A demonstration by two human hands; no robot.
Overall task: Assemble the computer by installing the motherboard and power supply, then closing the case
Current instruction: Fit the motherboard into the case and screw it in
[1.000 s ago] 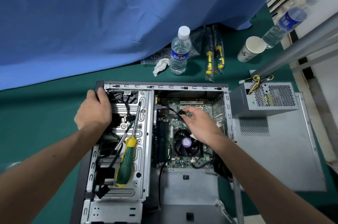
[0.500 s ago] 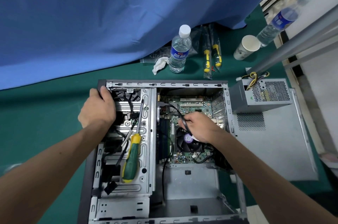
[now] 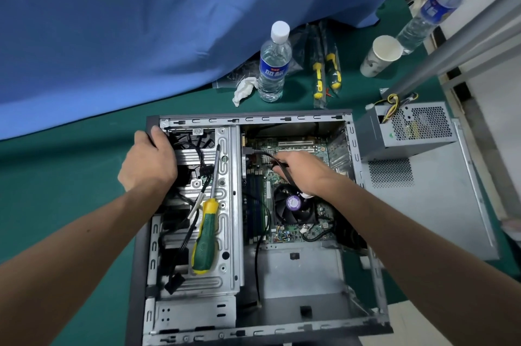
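The right hand (image 3: 303, 169) reaches into the open computer case (image 3: 253, 119), its fingers curled and pinching a black cable (image 3: 269, 158) just above the motherboard (image 3: 293, 148). That cable runs from a connector at the board's left edge, under the fingers, and down toward the CPU fan (image 3: 293, 206), which sits just below the wrist. The motherboard lies flat in the right half of the case, already inside it.

The left hand (image 3: 149, 160) grips the case's upper left corner, fingers curled over the dark front edge with the thumb on the outside. Just right of this hand is the metal drive cage (image 3: 225, 232), with black wires bunched in the bay beside it. A green and yellow screwdriver (image 3: 205, 235) lies on the cage, handle toward the person, shaft pointing away.

The power supply (image 3: 408, 131) stands outside the case, just off its upper right corner, with yellow and black wires coming out of its top. It rests on the grey side panel (image 3: 428, 204), which lies flat to the right of the case. Beyond the case's far edge stand a water bottle (image 3: 273, 66), a crumpled tissue (image 3: 245, 89) and packaged screwdrivers (image 3: 327, 72); a paper cup (image 3: 380, 56) and a second bottle (image 3: 431, 15) lie farther right. Everything sits on a green mat (image 3: 56, 176) under a blue cloth (image 3: 141, 21).
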